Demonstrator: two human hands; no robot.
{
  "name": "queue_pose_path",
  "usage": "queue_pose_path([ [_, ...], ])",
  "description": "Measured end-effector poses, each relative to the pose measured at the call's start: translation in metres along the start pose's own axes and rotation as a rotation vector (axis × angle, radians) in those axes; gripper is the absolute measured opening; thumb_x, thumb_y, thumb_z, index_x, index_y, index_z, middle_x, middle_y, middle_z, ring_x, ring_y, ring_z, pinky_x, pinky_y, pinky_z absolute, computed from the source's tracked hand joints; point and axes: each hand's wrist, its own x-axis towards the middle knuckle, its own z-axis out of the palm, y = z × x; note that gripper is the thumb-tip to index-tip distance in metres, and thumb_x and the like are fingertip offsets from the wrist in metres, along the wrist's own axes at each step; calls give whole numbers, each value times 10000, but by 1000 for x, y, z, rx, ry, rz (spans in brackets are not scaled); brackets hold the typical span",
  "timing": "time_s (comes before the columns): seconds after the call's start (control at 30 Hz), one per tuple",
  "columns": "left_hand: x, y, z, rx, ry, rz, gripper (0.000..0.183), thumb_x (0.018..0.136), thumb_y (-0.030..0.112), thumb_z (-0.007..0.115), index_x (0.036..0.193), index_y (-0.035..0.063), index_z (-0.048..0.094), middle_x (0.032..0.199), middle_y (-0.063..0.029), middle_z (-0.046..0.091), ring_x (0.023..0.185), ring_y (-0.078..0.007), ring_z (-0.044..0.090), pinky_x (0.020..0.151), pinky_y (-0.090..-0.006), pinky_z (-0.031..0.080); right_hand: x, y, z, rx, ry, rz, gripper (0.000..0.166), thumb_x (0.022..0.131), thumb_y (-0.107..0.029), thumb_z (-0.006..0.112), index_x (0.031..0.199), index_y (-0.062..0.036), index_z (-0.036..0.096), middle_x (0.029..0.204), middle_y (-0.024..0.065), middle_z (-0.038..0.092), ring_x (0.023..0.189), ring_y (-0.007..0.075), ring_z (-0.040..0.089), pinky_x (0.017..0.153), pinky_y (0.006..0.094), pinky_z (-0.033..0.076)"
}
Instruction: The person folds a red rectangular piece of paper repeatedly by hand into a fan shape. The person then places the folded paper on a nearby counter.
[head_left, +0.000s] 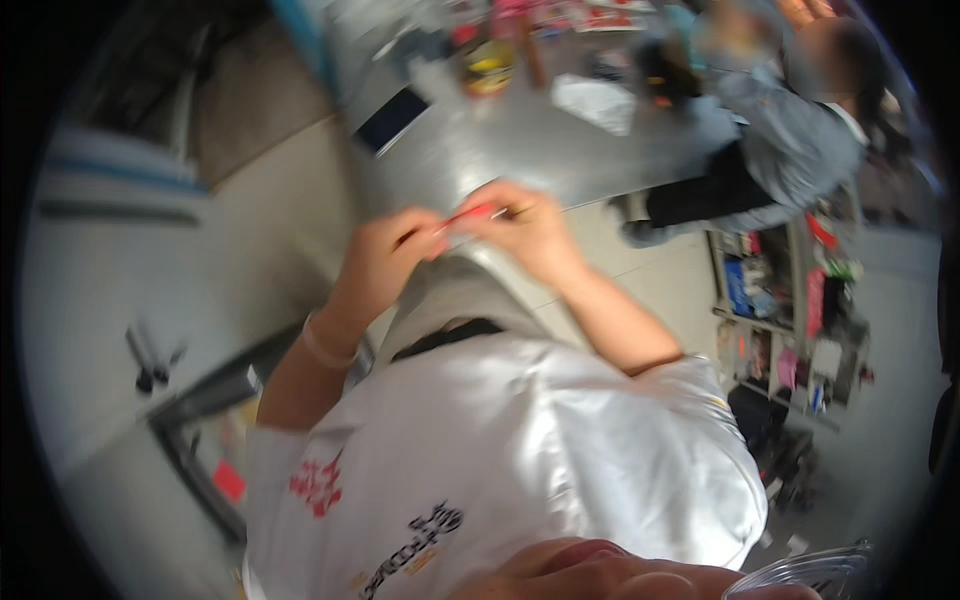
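Observation:
A small red item (474, 213), too blurred to name, is held between my two hands just off the near edge of a metal table (517, 161). My left hand (394, 251) pinches its lower end between thumb and fingers. At its other end my right hand (521, 225) has curled fingers around it, and a thin pale tip shows beside them. Both hands are bare and close together, above my lap. Beyond them on the tabletop lie a dark flat rectangular object (392, 121) and a crumpled white sheet or bag (595, 103).
A round yellow container (487, 67) and mixed small items stand at the table's far side. A person in a grey top (799, 146) is at the table's right. Shelves with assorted goods (757, 289) stand at right. A dark-framed case or board (199, 457) is at lower left.

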Motion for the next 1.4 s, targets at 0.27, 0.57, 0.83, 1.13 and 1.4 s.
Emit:
queue_pose_path([
  [0.27,3,-30,17,-86,63,-69,128,944,78,573,924,-20,653,777,-72,674,673,-94,601,642,-239,500,3,32,12,108,90,-85,74,841,-78,729,801,-21,705,782,20,586,683,68,532,611,222,421],
  [0.57,15,-45,43,-233,-47,-116,133,938,70,580,940,-36,661,804,-62,669,702,-95,596,671,-238,503,-17,40,-5,138,169,15,84,866,-99,714,821,-33,689,892,27,621,802,105,581,699,252,461],
  [0.83,74,-27,105,-116,-68,-159,143,934,75,577,942,-29,674,785,-48,670,699,-85,584,669,-237,496,-9,53,-94,312,228,122,74,851,-87,720,844,-22,683,784,-7,599,689,23,509,603,207,416],
  [1.13,184,7,228,35,-77,-248,156,959,94,565,984,-21,666,798,-28,653,736,-80,587,696,-230,486,21,92,-266,279,186,214,160,875,-187,708,926,-35,703,846,18,654,769,77,559,666,257,445],
  [1.4,242,10,288,17,-63,-295,144,963,76,566,966,-18,676,801,-44,672,722,-88,613,672,-230,502,43,129,-335,366,86,200,168,851,-172,718,912,-20,681,835,35,668,768,84,588,675,271,466],
])
